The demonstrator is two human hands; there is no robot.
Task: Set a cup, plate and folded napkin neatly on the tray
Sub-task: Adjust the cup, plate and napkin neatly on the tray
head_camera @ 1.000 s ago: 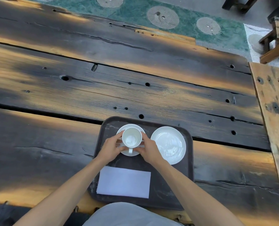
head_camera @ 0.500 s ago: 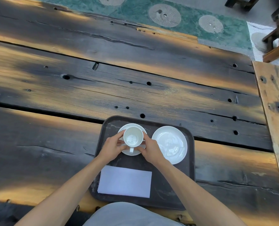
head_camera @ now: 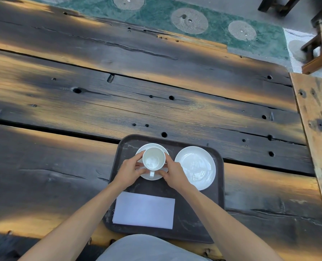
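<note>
A dark brown tray (head_camera: 218,204) lies at the near edge of the wooden table. On its far left a white cup (head_camera: 153,160) stands upright on a white saucer (head_camera: 148,146), its handle pointing toward me. My left hand (head_camera: 128,171) grips the cup and saucer from the left, and my right hand (head_camera: 175,173) grips them from the right. A white plate (head_camera: 195,167) rests on the tray's far right. A folded white napkin (head_camera: 144,211) lies flat on the near left of the tray.
The table (head_camera: 118,102) is made of dark, weathered planks with holes and gaps. A lighter wooden beam (head_camera: 318,129) runs along the right. Beyond the far edge are a green mat (head_camera: 175,14) and wooden furniture (head_camera: 321,44).
Both hands stay on the cup and saucer; the cup has barely shifted. The camera view has drifted slightly.
</note>
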